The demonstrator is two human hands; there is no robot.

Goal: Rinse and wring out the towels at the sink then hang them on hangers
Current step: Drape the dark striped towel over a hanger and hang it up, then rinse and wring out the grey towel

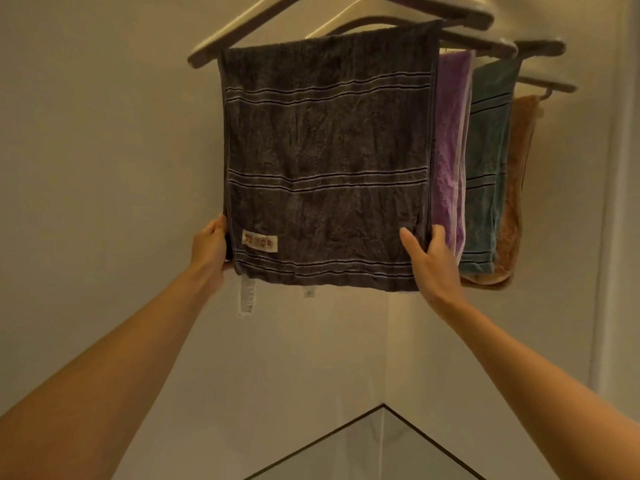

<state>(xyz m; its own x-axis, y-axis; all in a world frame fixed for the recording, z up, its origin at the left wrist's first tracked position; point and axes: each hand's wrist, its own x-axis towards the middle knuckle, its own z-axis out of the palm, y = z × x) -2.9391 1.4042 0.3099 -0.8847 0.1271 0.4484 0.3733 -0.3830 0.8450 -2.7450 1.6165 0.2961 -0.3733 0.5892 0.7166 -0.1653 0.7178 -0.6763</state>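
A dark grey striped towel (pixel 325 143) hangs folded over the bar of the nearest pale hanger (pixel 221 39). My left hand (pixel 211 247) grips its lower left edge, fingers hidden behind the cloth. My right hand (pixel 429 258) pinches the lower right edge, thumb on the front. Behind it, on further hangers, hang a purple towel (pixel 450 133), a teal striped towel (pixel 485 161) and an orange towel (pixel 516 188).
The hangers sit high in a corner of beige walls (pixel 104 168). A dark-edged ledge or glass corner (pixel 382 407) lies below. A white vertical frame (pixel 609 202) runs along the right side. The sink is out of view.
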